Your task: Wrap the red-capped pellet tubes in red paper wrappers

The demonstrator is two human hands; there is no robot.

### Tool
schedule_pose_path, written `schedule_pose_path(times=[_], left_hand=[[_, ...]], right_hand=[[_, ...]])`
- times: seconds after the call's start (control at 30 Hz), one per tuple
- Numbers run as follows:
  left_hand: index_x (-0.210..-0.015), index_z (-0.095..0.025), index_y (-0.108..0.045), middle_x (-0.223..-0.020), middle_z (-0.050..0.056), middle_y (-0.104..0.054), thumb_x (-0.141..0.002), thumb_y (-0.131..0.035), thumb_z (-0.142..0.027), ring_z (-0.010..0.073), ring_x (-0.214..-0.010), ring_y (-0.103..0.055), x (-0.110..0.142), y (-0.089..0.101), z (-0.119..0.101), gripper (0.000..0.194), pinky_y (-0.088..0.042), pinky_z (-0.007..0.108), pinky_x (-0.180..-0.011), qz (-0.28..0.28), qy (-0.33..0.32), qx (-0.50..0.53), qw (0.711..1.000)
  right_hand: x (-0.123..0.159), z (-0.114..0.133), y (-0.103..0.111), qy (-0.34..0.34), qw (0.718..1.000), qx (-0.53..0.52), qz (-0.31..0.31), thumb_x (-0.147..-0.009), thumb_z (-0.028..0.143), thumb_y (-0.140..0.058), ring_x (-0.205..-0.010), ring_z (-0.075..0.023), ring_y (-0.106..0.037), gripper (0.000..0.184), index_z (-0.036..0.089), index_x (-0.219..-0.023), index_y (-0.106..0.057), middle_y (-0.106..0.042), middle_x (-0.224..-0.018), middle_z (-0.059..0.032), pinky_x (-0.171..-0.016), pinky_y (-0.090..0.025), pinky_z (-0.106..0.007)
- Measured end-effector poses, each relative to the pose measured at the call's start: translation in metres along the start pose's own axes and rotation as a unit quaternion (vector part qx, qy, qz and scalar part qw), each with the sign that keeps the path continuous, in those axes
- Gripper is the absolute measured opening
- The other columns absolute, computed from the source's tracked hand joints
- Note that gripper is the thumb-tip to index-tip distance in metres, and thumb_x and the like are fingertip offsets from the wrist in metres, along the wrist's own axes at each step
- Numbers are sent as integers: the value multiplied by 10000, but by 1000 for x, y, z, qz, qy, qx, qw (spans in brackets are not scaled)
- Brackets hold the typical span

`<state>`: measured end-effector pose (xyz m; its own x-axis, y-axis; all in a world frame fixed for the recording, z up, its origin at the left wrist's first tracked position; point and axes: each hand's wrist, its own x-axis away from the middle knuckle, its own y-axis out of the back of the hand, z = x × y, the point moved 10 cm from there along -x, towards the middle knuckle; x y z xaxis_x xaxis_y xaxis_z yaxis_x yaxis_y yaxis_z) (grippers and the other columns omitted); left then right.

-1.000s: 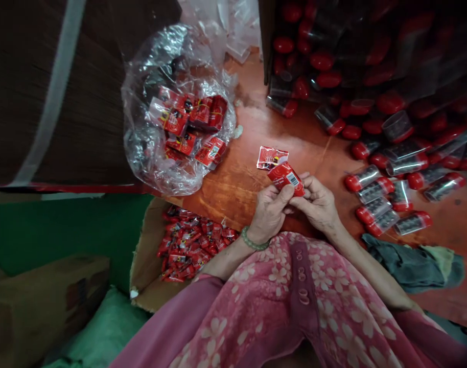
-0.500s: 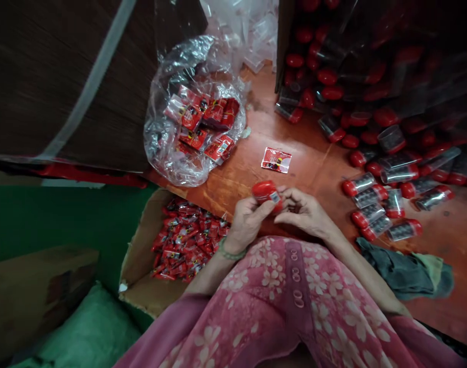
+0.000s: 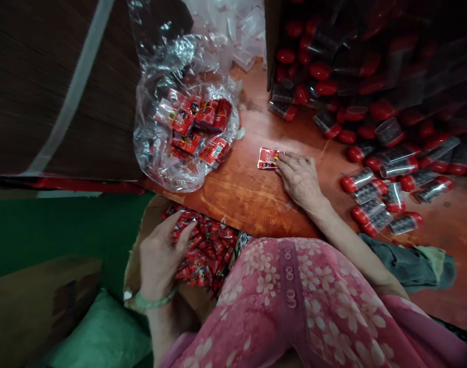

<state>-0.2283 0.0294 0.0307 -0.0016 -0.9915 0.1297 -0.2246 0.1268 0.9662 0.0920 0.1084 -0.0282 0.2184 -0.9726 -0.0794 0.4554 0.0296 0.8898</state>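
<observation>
My left hand (image 3: 160, 255), with a green bangle at the wrist, hovers over the cardboard box (image 3: 136, 271). Its thumb and fingers are apart, and no object shows between them. Inside the box lies a heap of small red wrapped packs (image 3: 203, 250). On the orange-brown table, my right hand (image 3: 300, 181) has its closed fingertips on the right end of a flat red printed sleeve (image 3: 267, 158). The fingers cover that end.
A clear plastic bag (image 3: 149, 158) holding bundles of red printed sleeves (image 3: 214, 115) stands at the table's left. Many clear tubes with red caps (image 3: 405, 223) lie on the right, near a dark cloth (image 3: 402, 266). A green sack (image 3: 99, 332) sits lower left.
The red wrapped item that both hands held is out of them. My left hand has moved down-left over the box and opened; my right hand has reached forward to the sleeve.
</observation>
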Motion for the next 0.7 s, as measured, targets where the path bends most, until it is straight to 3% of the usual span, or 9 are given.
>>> schedule_pose_path(times=[0.07, 0.13, 0.2, 0.27, 0.4, 0.53, 0.7], left_hand=[[-1237, -204, -706, -1261, 126, -750, -956, -614, -414, 283, -1152, -729, -25, -6, -64, 363, -570, 434, -1035, -56, -104, 105, 987], [-1277, -179, -683, -1332, 137, -715, -983, -580, -351, 252, -1240, -690, -49, -22, -126, 356, -553, 415, -1090, -64, -219, 162, 960], [-1347, -149, -634, -1435, 165, -641, -1007, -532, -321, 257, -1363, -606, -70, -42, -172, 394, -501, 449, -1165, -56, -291, 164, 941], [-1380, -119, -604, -1497, 188, -580, -1015, -500, -290, 279, -1450, -518, -85, -60, -201, 417, -448, 489, -1212, -39, -336, 141, 930], [-1347, -118, -636, -1497, 189, -578, -1002, -430, -162, 297, -1490, -462, -96, -81, -218, 405, -410, 521, -1231, -10, -381, 103, 919], [-1283, -190, -691, -1437, 154, -635, -990, -438, -153, 306, -1421, -525, -93, -79, -213, 389, -429, 549, -1188, -36, -394, 107, 912], [-1166, -201, -730, -1144, 146, -729, -999, -484, -234, 265, -1021, -634, -90, -71, -215, 299, -528, 414, -884, -92, -384, 82, 915]], right_hand=[[0, 2, -4, 17, 1000, 15, -1, -1062, 223, -427, -1326, -302, -566, 346, 162, -1294, -677, -683, -1400, -143, -1022, -396, -489], [1, 5, -4, 33, 999, 29, -4, -1059, 182, -410, -1317, -289, -566, 347, 155, -1278, -678, -689, -1389, -141, -1013, -397, -465], [3, 7, -3, 45, 998, 39, -10, -1059, 183, -405, -1288, -283, -578, 341, 143, -1248, -686, -704, -1361, -143, -1004, -402, -448], [4, 9, -2, 54, 998, 39, -10, -1062, 200, -405, -1250, -279, -592, 338, 129, -1226, -692, -718, -1327, -152, -993, -411, -432], [3, 10, -7, 60, 998, 14, 19, -1055, 161, -392, -1259, -262, -579, 342, 130, -1230, -685, -711, -1327, -150, -1019, -414, -415], [4, 12, -2, 47, 998, -11, 44, -1050, 181, -434, -1266, -265, -573, 307, 139, -1209, -693, -711, -1323, -133, -1046, -437, -425], [31, 4, 53, 6, 999, -14, 31, -1001, 116, -470, -1177, -274, -577, 343, 133, -1292, -651, -685, -1313, -160, -1018, -489, -448]])
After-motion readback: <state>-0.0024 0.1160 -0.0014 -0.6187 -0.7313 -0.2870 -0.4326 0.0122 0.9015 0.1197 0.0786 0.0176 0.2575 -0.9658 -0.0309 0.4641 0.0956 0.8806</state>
